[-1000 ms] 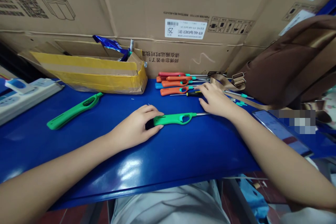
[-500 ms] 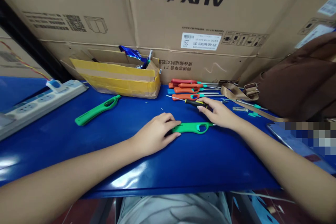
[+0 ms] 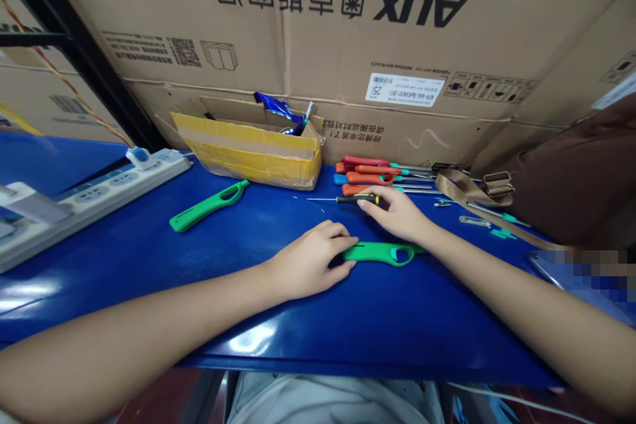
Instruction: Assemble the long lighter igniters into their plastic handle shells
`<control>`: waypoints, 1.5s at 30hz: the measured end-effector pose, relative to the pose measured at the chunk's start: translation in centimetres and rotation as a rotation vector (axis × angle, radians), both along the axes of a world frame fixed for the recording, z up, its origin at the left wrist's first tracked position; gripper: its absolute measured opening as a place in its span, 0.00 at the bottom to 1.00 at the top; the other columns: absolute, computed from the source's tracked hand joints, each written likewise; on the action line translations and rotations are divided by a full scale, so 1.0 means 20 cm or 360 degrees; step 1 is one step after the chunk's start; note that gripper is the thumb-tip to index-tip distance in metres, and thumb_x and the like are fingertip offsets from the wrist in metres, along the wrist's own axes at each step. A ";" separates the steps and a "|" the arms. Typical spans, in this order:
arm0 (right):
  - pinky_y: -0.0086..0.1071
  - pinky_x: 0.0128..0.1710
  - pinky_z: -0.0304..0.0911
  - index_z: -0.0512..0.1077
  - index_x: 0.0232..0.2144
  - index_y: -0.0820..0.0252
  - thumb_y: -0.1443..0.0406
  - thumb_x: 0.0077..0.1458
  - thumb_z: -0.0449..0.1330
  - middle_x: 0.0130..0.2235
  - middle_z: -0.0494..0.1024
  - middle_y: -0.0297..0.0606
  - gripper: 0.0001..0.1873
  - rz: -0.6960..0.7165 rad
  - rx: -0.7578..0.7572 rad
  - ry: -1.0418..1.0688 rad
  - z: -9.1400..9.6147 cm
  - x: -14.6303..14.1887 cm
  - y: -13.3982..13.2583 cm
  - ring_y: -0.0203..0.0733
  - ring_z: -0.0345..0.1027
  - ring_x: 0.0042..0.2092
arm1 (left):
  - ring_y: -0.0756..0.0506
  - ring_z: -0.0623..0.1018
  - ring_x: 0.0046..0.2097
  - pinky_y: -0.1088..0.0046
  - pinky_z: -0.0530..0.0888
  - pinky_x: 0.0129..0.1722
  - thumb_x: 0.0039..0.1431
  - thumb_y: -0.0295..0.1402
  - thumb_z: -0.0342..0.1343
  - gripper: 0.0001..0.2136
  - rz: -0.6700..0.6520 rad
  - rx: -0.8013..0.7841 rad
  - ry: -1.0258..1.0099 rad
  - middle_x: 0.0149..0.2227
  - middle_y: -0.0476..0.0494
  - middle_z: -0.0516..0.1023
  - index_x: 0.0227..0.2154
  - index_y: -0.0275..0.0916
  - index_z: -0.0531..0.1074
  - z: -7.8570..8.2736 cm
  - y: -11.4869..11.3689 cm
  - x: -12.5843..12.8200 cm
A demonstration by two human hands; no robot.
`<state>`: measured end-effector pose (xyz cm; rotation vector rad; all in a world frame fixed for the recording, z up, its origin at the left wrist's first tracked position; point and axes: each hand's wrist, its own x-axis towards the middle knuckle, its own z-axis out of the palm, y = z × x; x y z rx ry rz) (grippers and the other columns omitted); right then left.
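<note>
My left hand (image 3: 318, 260) grips the rear end of a green lighter handle (image 3: 370, 252) of the long gas-lighter type, with fingers and thumb on either side. It lies on the table, its trigger opening showing a teal piece. Beyond it, my right hand (image 3: 397, 212) has its fingertips closed on a thin screwdriver (image 3: 350, 199) with a black and yellow handle. The screwdriver's shaft points left, low over or on the table; I cannot tell whether it touches. A second green lighter shell (image 3: 206, 207) lies apart at left. Several red and orange gas lighters (image 3: 368, 177) lie behind the screwdriver.
A yellow-taped cardboard box (image 3: 248, 152) holds a blue packet. On the left is a white power strip (image 3: 119, 185) with plugs. A tan strap (image 3: 457, 187), teal bits (image 3: 503, 233) and a brown bag (image 3: 566, 179) are at right. Large cardboard (image 3: 298, 33) stands behind.
My right hand and the screwdriver have moved left and lower relative to the lighters, and the shaft is now more level. My left hand stays on the green lighter handle. The camera view has shifted.
</note>
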<state>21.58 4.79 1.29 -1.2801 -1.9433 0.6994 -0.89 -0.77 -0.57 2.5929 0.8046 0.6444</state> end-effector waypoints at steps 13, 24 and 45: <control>0.31 0.23 0.59 0.70 0.28 0.58 0.51 0.49 0.65 0.22 0.70 0.31 0.18 -0.0285 -0.0246 0.0516 0.01 0.12 -0.06 0.34 0.61 0.22 | 0.40 0.76 0.48 0.61 0.76 0.52 0.65 0.33 0.62 0.17 0.0031 -0.0036 0.0002 0.44 0.36 0.75 0.54 0.31 0.76 0.00 0.01 0.02; 0.29 0.21 0.57 0.68 0.26 0.57 0.50 0.49 0.68 0.22 0.69 0.30 0.19 -0.0327 -0.0164 0.0761 0.08 0.11 -0.10 0.33 0.60 0.22 | 0.43 0.77 0.44 0.64 0.77 0.48 0.62 0.36 0.64 0.18 0.0024 -0.0088 -0.0128 0.41 0.40 0.76 0.53 0.35 0.77 -0.02 0.02 0.02; 0.26 0.12 0.46 0.63 0.25 0.57 0.55 0.52 0.61 0.23 0.69 0.29 0.15 -0.0298 -0.0410 0.1521 0.07 0.15 -0.17 0.27 0.49 0.15 | 0.46 0.80 0.39 0.68 0.78 0.42 0.58 0.41 0.67 0.17 0.0238 -0.0507 -0.0619 0.43 0.41 0.82 0.48 0.39 0.81 -0.01 0.04 0.02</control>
